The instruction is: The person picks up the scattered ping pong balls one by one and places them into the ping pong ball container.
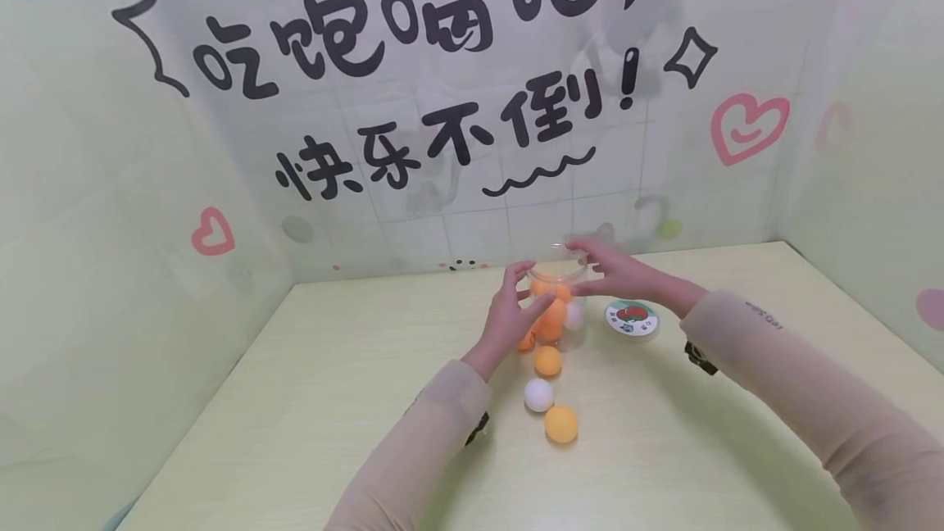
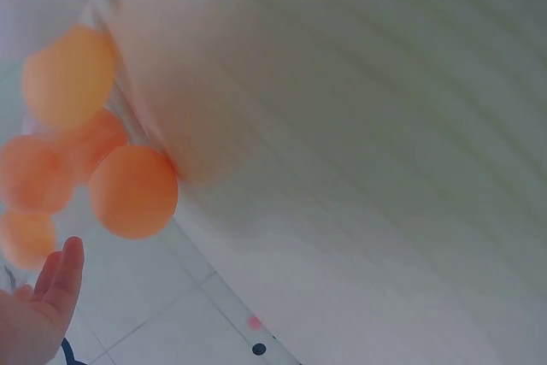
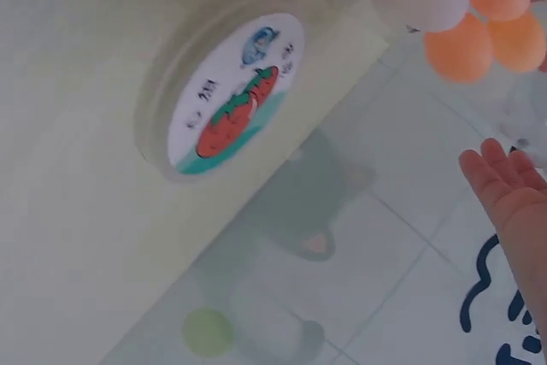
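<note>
Holding orange and white table-tennis balls (image 1: 550,322): 1 clear jar (image 1: 566,279), upright, uncovered, near the table's far edge, between left hand (image 1: 509,311) and right hand (image 1: 621,274). Grip: fingers and thumbs spread at its sides; whether they clasp it, cannot tell. Handling, judged: light, stiff, slippery; best held by opposite walls below the rim. In front: 2 orange balls (image 1: 561,424), 1 white ball (image 1: 539,395), likely to roll. Right: 1 strawberry-printed lid (image 1: 632,319). Surface: pale wood-grain table (image 1: 295,416). Room: pale wall coverings (image 1: 457,224), black Chinese lettering (image 1: 450,133), pink hearts (image 1: 717,131).
</note>
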A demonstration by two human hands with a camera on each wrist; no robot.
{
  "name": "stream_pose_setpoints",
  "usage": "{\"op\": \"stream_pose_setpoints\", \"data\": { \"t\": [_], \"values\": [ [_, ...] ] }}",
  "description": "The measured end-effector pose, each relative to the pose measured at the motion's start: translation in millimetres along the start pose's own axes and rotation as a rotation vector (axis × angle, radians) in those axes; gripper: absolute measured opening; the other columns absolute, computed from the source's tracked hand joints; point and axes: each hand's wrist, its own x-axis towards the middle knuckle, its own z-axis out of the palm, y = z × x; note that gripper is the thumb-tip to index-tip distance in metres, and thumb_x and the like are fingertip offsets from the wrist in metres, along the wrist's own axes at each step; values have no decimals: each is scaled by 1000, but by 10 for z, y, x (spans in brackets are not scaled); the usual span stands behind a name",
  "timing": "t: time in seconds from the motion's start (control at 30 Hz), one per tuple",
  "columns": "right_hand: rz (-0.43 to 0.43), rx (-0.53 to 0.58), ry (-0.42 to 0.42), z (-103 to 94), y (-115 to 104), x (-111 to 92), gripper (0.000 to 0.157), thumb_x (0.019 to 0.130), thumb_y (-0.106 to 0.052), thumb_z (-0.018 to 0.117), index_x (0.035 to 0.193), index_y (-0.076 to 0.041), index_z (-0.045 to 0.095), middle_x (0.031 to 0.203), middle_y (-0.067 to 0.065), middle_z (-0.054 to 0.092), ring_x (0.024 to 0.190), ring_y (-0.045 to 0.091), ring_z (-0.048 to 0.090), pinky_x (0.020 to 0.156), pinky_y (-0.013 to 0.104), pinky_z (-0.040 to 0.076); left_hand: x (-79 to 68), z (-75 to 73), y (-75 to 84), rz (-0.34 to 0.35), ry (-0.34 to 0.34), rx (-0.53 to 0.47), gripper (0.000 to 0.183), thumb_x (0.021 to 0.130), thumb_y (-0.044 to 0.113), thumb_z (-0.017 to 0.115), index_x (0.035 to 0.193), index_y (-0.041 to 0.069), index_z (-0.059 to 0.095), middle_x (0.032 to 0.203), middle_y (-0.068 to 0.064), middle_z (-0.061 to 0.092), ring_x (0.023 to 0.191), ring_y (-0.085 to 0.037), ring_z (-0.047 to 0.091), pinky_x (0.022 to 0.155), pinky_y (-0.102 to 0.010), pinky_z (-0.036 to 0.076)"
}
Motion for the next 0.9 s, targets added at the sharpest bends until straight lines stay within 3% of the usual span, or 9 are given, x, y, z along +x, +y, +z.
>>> {"op": "stream_pose_setpoints", "data": {
  "t": [0.2,0.33,0.57,0.73,0.9],
  "values": [
    [-18,299,52,202,186,6,78,85,-12,63,142,-1,12,146,26,19,129,45,27,105,57,24,-1,-2,-2,13,1,3,57,87,30,63,134,21,33,143,-11,36,115,-34,52,88,-43,49],
    [-61,410,95,309,271,31,81,85,-7,62,144,-4,5,147,26,16,130,47,24,100,58,31,5,-2,-10,21,3,7,57,87,29,63,134,20,33,143,-11,36,114,-34,52,87,-42,49],
    [-92,449,139,423,350,73,83,86,-7,61,144,-11,3,148,22,17,130,46,26,95,57,38,15,-3,-21,15,3,14,57,87,31,63,134,21,33,143,-13,37,114,-34,52,86,-43,50],
    [-140,446,206,463,364,73,79,84,2,59,142,-5,6,143,28,22,127,49,28,98,59,33,19,1,-14,16,-3,15,58,86,33,62,135,22,33,143,-13,36,115,-34,52,86,-44,50],
    [-142,435,238,497,354,75,78,82,3,60,141,-3,10,141,26,28,125,47,33,97,58,35,2,-22,11,18,-16,27,60,86,34,62,137,24,32,143,-12,36,115,-34,52,88,-44,49]
  ]
}}
